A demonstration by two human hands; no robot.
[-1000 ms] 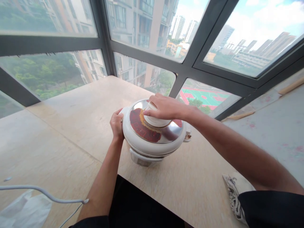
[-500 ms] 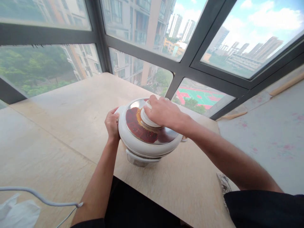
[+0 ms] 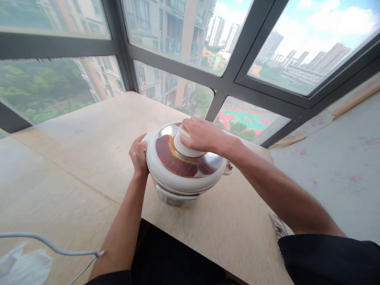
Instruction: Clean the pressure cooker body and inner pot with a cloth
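Note:
A white electric cooker [image 3: 181,186] stands on the pale stone counter [image 3: 77,158] by the windows. Its lid [image 3: 190,164] is shiny metal with a red sticker and a white knob [image 3: 185,149] in the middle. My right hand [image 3: 204,135] lies over the knob with its fingers curled round it. At the cooker's left side, my left hand [image 3: 138,154] is closed on the rim or side handle.
A white cable [image 3: 50,247] and a crumpled white bag [image 3: 23,267] lie at the near left of the counter. A cloth [image 3: 279,227] lies at the counter's right edge. Dark window frames [image 3: 225,85] rise behind the cooker. Grey floor [image 3: 341,166] is at right.
The view has drifted a little, so the cooker sits slightly further left in frame. Both hands keep their hold on the knob and the left side; the lid looks unmoved.

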